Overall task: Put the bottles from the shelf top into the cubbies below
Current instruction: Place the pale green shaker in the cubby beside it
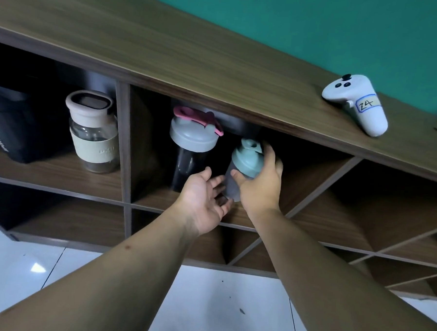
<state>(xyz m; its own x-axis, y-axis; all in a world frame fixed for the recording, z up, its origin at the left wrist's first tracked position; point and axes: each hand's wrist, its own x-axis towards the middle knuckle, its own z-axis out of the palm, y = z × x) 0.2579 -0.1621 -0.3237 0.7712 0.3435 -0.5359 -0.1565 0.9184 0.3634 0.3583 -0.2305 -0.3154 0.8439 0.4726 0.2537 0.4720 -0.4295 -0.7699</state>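
Note:
My right hand (261,181) grips a small shaker bottle with a teal lid (245,161), tilted inside the middle upper cubby (149,199). My left hand (205,200) is open just below and left of it, palm up, fingers near the bottle's base. A dark shaker bottle with a grey lid and pink loop (191,148) stands upright in the same cubby, to the left. A clear glass bottle with a beige lid and sleeve (94,131) stands in the left cubby. The wooden shelf top (168,43) carries no bottle in view.
A white game controller with a label (360,103) lies on the shelf top at the right. A black bag (9,126) fills the far-left part of the left cubby. Diagonal-divided cubbies (348,222) lie to the right. White tiled floor (205,304) is below.

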